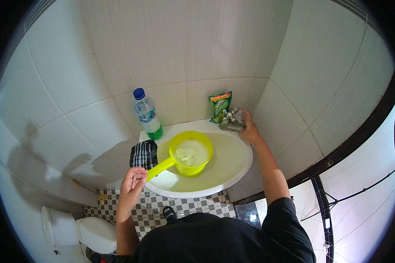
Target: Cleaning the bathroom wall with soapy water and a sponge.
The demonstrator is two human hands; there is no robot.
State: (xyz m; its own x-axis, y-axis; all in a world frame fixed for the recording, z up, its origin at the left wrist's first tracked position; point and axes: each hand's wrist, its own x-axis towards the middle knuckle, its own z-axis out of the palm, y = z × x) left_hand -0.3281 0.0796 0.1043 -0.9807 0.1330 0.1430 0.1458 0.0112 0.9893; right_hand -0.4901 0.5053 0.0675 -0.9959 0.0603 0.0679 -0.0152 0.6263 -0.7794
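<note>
My left hand (131,185) grips the end of the handle of a yellow-green plastic water dipper (159,168). The dipper is over the basin of a white washbasin (247,164) and holds foamy, whitish water (191,153). At the back right corner of the rim, my right hand (250,130) has its fingers around one side of a grey item (232,125) with several shiny round metal beads. What that item is cannot be made out. Just behind it a green soap refill pouch (221,107) stands against the tiled wall. Cloudy, yellowish liquid seems to lie in the basin.
On the back left rim stands a clear plastic bottle (148,115) with a blue cap and green liquid. A black-and-white checked cloth (144,154) lies over the left rim. A white toilet (97,235) is at lower left, and a dark door frame (342,157) curves along the right.
</note>
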